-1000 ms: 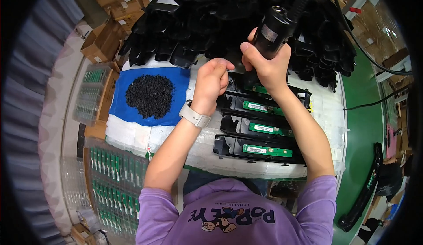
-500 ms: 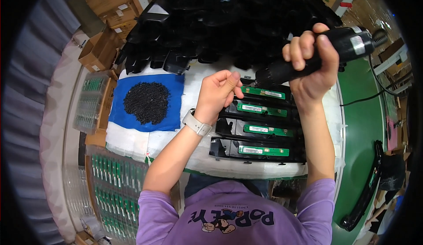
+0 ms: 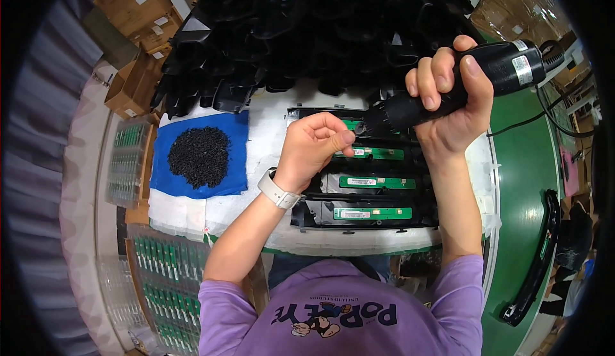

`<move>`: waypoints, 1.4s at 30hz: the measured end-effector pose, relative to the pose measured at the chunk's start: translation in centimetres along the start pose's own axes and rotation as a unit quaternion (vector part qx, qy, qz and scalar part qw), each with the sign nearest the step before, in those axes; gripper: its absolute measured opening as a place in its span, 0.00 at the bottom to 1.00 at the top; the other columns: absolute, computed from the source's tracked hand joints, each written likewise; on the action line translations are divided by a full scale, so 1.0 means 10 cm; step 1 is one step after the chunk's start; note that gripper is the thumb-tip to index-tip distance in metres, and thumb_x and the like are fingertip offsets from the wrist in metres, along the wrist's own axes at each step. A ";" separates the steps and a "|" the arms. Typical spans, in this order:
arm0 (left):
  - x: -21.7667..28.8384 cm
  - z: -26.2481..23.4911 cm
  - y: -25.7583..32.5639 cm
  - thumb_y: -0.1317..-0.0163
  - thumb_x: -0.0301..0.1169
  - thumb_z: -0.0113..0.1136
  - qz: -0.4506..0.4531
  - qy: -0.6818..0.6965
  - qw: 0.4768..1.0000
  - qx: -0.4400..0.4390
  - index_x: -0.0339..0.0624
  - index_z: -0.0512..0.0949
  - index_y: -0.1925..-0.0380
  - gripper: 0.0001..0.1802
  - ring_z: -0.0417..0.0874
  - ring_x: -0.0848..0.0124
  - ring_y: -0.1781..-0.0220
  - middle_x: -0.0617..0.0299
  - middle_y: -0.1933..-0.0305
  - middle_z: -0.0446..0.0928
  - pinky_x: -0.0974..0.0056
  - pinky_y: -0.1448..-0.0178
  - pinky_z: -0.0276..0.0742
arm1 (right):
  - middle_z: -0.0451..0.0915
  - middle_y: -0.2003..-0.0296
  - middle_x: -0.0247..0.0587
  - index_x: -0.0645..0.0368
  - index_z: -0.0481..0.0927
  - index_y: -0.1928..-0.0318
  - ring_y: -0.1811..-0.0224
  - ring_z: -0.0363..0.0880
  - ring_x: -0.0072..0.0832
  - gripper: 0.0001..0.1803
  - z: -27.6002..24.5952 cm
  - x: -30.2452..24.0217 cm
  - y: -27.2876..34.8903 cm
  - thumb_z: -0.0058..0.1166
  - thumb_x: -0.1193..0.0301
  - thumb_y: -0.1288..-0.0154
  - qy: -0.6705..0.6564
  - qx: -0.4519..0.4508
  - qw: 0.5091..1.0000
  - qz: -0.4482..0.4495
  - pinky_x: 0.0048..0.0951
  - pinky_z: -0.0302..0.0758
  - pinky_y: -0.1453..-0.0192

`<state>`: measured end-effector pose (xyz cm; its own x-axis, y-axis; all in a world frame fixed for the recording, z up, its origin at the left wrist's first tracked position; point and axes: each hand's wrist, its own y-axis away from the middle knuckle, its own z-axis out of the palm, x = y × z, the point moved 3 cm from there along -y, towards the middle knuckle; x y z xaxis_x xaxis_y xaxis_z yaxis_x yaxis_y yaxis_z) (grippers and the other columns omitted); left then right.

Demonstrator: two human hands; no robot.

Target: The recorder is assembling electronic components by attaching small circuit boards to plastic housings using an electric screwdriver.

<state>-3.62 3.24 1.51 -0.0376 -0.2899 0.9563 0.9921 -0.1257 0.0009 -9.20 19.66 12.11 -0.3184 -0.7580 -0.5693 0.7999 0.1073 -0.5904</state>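
My right hand (image 3: 456, 109) is wrapped round a black electric screwdriver (image 3: 506, 68), tilted with its tip down and to the left. That tip is over the farthest of several black plastic housings (image 3: 320, 213), which lie in a column, each with a narrow green circuit board (image 3: 384, 214) in it. Thumb and fingertips pinched together, my left hand (image 3: 314, 145) hovers just beside the tip, above the left ends of the two far boards. Whatever it pinches is too small or hidden to make out. Part of the farthest board is covered by the screwdriver and fingers.
Left of the housings, a heap of small black screws (image 3: 200, 157) sits on a blue cloth (image 3: 234, 183). Black plastic parts (image 3: 269, 42) are piled high at the back. Clear trays of boards (image 3: 168, 260) stand at the left. A long black part (image 3: 528, 273) lies on the green surface at right.
The view has shifted, so the table appears farther left. My left fingertips and the screwdriver tip have come slightly nearer to me over the housings. Both grips look the same.
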 end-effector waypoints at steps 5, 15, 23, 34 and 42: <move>-0.03 -0.02 0.01 0.34 0.34 0.57 -0.024 0.026 0.999 -0.038 0.38 0.74 0.66 0.10 0.64 0.84 0.88 0.58 0.75 0.80 0.79 0.84 0.55 | 0.66 0.83 0.33 0.57 0.69 0.55 0.87 0.65 0.23 0.11 -0.01 -0.02 0.02 0.45 0.68 0.36 -0.011 0.026 1.000 -0.008 0.30 0.67 0.75; -0.02 -0.08 -0.05 0.36 0.21 0.50 0.009 0.076 0.992 0.099 0.34 0.69 0.56 0.09 0.80 0.61 0.49 0.43 0.47 0.75 0.67 0.47 0.76 | 0.66 0.83 0.35 0.64 0.67 0.56 0.88 0.63 0.22 0.14 -0.56 -0.13 -0.09 0.51 0.73 0.41 0.268 -0.002 0.963 0.030 0.26 0.65 0.79; -0.05 -0.08 -0.07 0.41 0.09 0.41 0.021 0.097 0.991 0.085 0.36 0.66 0.58 0.14 0.69 0.55 0.34 0.40 0.38 0.66 0.63 0.34 0.69 | 0.67 0.84 0.36 0.65 0.69 0.57 0.88 0.65 0.23 0.14 -0.72 -0.02 -0.11 0.53 0.74 0.43 0.293 0.000 0.955 0.052 0.25 0.65 0.79; -0.02 -0.08 -0.06 0.39 0.09 0.40 0.008 0.139 0.987 0.082 0.36 0.66 0.58 0.14 0.69 0.56 0.34 0.40 0.38 0.65 0.64 0.33 0.68 | 0.69 0.85 0.36 0.65 0.71 0.60 0.88 0.66 0.23 0.12 -0.73 0.01 -0.06 0.56 0.76 0.44 0.276 0.008 0.960 0.045 0.23 0.64 0.80; -0.05 -0.06 -0.05 0.40 0.10 0.41 -0.006 0.124 0.990 0.067 0.36 0.68 0.58 0.14 0.71 0.56 0.36 0.40 0.40 0.68 0.64 0.35 0.72 | 0.71 0.85 0.35 0.65 0.73 0.62 0.88 0.68 0.22 0.10 -0.73 -0.01 -0.01 0.58 0.78 0.44 0.251 0.012 0.967 0.035 0.22 0.64 0.81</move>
<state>-4.12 2.91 0.91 -0.0619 -0.5145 0.8552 0.9977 -0.0088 0.0669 -12.93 24.37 8.05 -0.4644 -0.3405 -0.8176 0.8387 0.1274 -0.5295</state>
